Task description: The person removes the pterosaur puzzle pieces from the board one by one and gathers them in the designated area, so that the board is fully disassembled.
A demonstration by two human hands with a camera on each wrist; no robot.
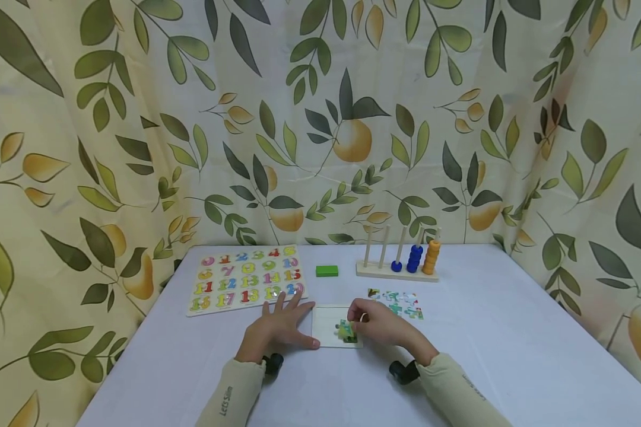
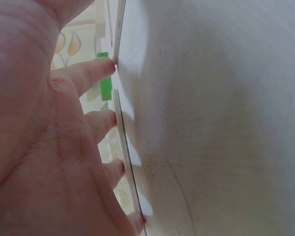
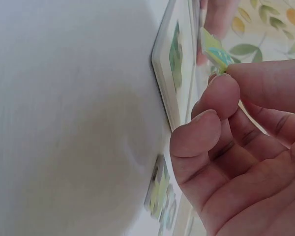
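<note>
My right hand point(image 1: 380, 323) pinches a small green and yellow jigsaw piece point(image 3: 215, 51) between thumb and fingertips, held above a white puzzle tray point(image 1: 324, 323). In the tray lie some joined green jigsaw pieces point(image 1: 345, 331), partly hidden by the right hand in the head view. On the tray's left side rests my left hand point(image 1: 280, 327), its fingers spread, the thumb at the tray's near left corner. Its other fingertips touch board edges in the left wrist view, reaching onto the number board point(image 1: 213, 289).
Loose jigsaw pieces point(image 1: 406, 301) lie right of the tray, beyond the right hand. Behind them stands a wooden peg counter point(image 1: 368, 270) with blue and orange beads. A green block point(image 1: 327, 271) sits beyond the tray. A leaf-patterned curtain point(image 1: 320, 196) hangs behind the white table point(image 1: 192, 379).
</note>
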